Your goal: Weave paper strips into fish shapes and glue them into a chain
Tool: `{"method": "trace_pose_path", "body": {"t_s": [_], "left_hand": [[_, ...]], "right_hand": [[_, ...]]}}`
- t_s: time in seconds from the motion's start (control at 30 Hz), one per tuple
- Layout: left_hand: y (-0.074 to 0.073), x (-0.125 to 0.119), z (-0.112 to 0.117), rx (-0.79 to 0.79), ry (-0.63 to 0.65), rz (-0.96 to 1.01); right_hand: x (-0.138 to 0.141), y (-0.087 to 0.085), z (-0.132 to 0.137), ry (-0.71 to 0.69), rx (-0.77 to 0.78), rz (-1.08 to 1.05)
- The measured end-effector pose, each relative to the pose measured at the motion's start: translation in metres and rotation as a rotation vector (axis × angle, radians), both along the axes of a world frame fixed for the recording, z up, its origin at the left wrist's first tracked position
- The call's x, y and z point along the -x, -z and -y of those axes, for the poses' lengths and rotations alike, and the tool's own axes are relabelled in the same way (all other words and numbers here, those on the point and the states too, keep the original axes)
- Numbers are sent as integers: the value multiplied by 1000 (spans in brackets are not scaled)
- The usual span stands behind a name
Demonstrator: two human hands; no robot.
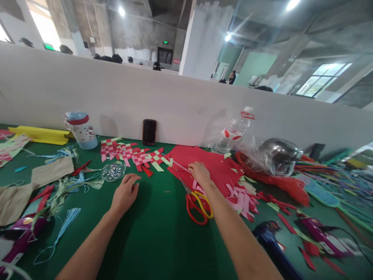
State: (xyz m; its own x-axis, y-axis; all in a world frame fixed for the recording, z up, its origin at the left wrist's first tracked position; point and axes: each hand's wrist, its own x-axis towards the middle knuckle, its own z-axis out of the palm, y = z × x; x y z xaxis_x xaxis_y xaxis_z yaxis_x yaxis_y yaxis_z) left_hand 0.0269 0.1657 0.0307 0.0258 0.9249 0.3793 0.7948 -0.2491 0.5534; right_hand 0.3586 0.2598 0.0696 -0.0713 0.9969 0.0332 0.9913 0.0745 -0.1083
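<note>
My left hand (pixel 126 191) lies palm down on the green table (pixel 157 229), fingers loosely curled, holding nothing, just right of a small clear dish of googly eyes (pixel 113 171). My right hand (pixel 199 172) rests on the near edge of a stack of red paper sheets (pixel 210 163), fingers closed on a thin pink strip (pixel 179 166). Red and yellow handled scissors (pixel 196 202) lie right under that wrist. Woven red, pink and green paper pieces (pixel 131 153) lie beyond my left hand.
A white partition wall (pixel 186 109) backs the table. Along it stand a lidded cup (pixel 83 130), a dark phone (pixel 149 132) and a plastic bottle (pixel 233 132). Cut strips (pixel 243 198), a metal bowl in plastic (pixel 279 155), glue guns (pixel 320 235) lie right; tassels (pixel 65 182) and brown paper (pixel 35 182) left.
</note>
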Motion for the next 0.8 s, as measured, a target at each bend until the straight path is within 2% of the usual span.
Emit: {"method": "trace_pose_path", "body": {"t_s": [0.2, 0.37, 0.47, 0.57, 0.7, 0.8], "left_hand": [[1, -1, 0, 2, 14, 9], [1, -2, 1, 35, 2, -2], [0, -3, 0, 56, -4, -33], [0, -3, -2, 54, -2, -39], [0, -3, -4, 83, -19, -44], [-1, -3, -3, 94, -16, -56]], "right_hand": [[-9, 12, -9, 61, -63, -107], [-45, -2, -48, 185, -201, -311], [-68, -11, -78, 261, -253, -467], [-82, -11, -98, 292, -255, -654], [-94, -7, -109, 319, -222, -916], [-107, -13, -110, 325, -217, -1111]]}}
